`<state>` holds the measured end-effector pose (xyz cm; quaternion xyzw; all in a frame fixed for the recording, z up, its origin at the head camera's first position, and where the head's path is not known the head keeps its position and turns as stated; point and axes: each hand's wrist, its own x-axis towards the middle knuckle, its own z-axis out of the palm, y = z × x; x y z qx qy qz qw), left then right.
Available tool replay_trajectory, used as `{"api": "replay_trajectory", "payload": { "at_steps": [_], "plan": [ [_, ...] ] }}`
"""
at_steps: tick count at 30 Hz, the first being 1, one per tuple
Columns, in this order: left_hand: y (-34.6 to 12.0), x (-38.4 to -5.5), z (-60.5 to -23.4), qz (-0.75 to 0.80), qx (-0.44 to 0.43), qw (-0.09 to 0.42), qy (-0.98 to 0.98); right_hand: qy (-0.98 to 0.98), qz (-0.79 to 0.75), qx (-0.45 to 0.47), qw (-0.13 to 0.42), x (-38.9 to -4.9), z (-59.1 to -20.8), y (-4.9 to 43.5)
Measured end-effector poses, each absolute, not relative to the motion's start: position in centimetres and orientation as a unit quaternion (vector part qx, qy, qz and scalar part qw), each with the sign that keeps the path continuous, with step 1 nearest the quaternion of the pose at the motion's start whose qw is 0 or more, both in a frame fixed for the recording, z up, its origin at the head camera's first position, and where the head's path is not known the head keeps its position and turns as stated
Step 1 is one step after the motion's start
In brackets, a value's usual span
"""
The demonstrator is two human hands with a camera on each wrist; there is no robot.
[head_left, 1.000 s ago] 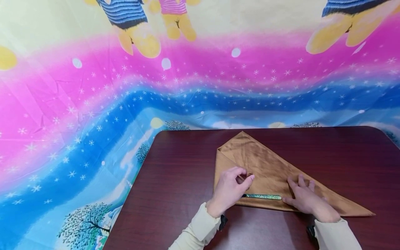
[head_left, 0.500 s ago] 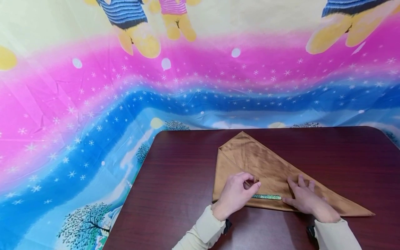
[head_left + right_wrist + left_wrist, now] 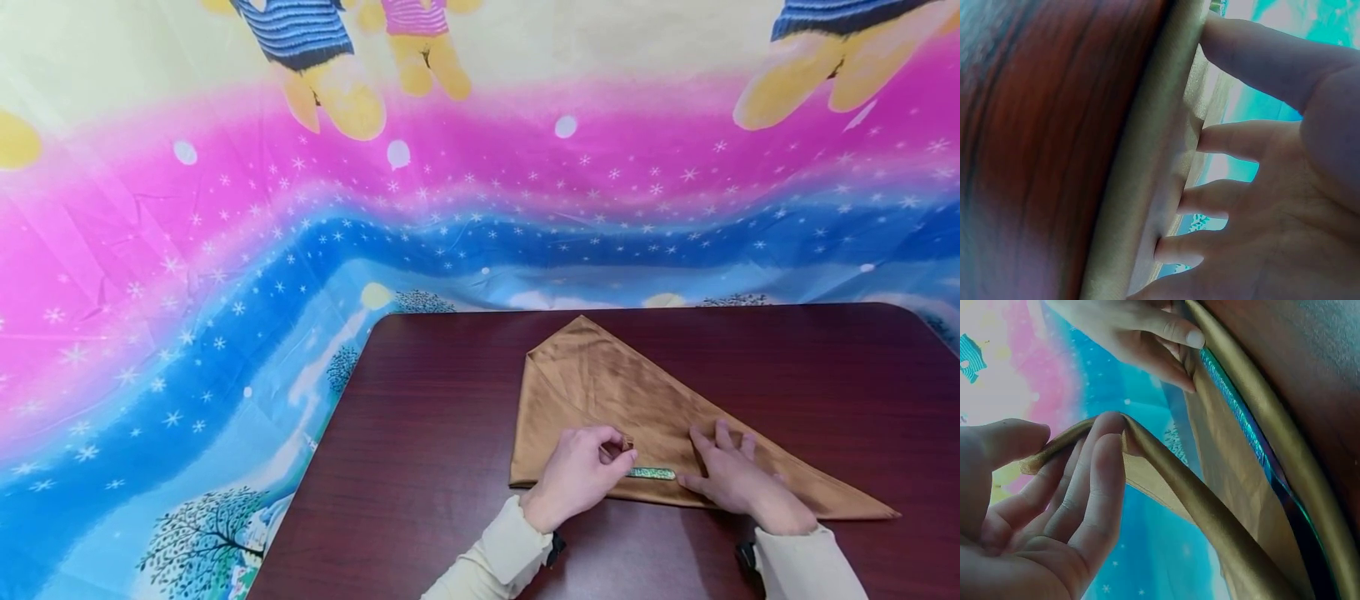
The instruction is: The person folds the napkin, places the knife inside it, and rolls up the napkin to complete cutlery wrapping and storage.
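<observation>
Printed fabric (image 3: 480, 183) hangs behind the work, banded in cream, pink and blue, with snowflakes, leafy trees and yellow cartoon figures in striped tops; its folds drop behind the far edge of a dark reddish-brown wood-grain table (image 3: 405, 417) with rounded far corners. On the glossy tabletop, towards its right half, lies a golden-brown satin cloth (image 3: 660, 408) folded into a rough triangle. The left hand (image 3: 579, 473) pinches a raised corner of it between thumb and fingers. The right hand (image 3: 735, 477) rests on the cloth, fingers spread, thumb tip at the end of a slim, glittery green implement (image 3: 651, 473) lying along the near edge. Cream sleeves (image 3: 487, 554) cover both forearms.
</observation>
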<state>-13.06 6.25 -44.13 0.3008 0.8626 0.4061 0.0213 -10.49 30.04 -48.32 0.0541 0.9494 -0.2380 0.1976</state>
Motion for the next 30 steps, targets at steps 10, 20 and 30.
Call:
{"api": "replay_trajectory", "payload": {
  "at_steps": [10, 20, 30],
  "plan": [
    [6.9, -13.0, -44.6, 0.403, 0.293, 0.03, 0.866, 0.95, -0.236, 0.054, 0.197, -10.5, -48.3, 30.1],
    [7.0, -12.8, -44.6, 0.425, 0.268, 0.035, 0.864, 0.948, -0.236, 0.058, 0.204, -10.5, -48.3, 30.0],
    [7.3, -12.4, -45.3, 0.366, 0.296, 0.014, 0.882, 0.949, -0.24, 0.053, 0.198, -10.3, -48.2, 30.0]
  ]
}}
